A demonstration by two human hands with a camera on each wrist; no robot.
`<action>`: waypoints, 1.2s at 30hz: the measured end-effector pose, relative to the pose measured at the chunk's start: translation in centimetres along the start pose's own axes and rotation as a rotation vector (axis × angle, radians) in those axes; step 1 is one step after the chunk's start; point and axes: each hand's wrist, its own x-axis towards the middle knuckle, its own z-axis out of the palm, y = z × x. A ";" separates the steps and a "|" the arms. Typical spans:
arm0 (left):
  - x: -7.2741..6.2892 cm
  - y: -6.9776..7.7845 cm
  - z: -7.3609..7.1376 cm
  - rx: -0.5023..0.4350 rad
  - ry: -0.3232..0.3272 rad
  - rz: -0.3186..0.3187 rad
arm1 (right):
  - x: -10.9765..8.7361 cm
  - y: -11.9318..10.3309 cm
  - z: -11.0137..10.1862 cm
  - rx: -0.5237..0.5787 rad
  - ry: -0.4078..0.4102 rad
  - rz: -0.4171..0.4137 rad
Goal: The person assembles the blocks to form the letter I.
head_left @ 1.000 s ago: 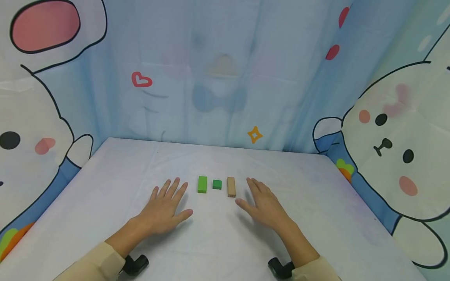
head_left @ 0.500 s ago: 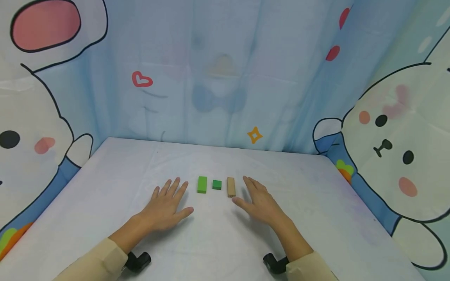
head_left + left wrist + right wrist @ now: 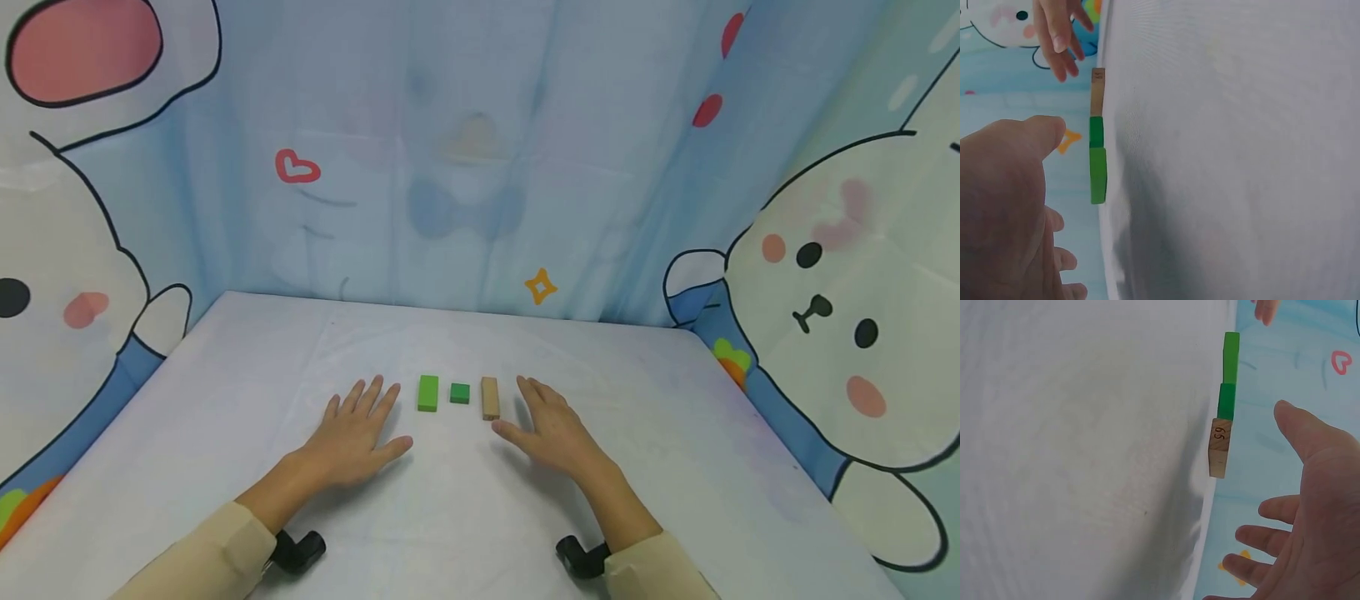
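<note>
Three small blocks stand in a row on the white table: a light green block [image 3: 427,393] on the left, a smaller dark green block [image 3: 460,393] in the middle and a natural wood block [image 3: 490,398] on the right. In the right wrist view the wood block [image 3: 1219,447] bears a dark printed number on its end. My left hand [image 3: 352,442] is spread with fingers apart, left of the light green block, holding nothing. My right hand [image 3: 555,429], fingers extended and also holding nothing, is beside the wood block, its thumb tip right by the block's near end.
The white-covered table [image 3: 450,517] reaches back to a blue curtain [image 3: 360,100] printed with cartoon figures. A black wrist device [image 3: 296,552] is under the left sleeve [image 3: 217,554], and another black device [image 3: 581,557] is at the right sleeve [image 3: 660,571].
My right hand has shifted slightly left, bringing its thumb closer to the wood block. The left hand has barely moved, and the blocks rest where they were; the head view shifts a little.
</note>
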 end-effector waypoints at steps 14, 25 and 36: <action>1.1 -0.2 0.3 -0.030 -0.020 -0.025 | 0.3 -0.2 0.0 0.017 -0.019 0.022; 1.7 0.4 0.5 -0.035 -0.037 -0.033 | 0.9 -0.2 0.2 0.039 -0.034 0.038; 2.2 0.3 0.8 -0.040 -0.047 -0.057 | 1.1 -0.2 0.5 0.065 -0.030 0.047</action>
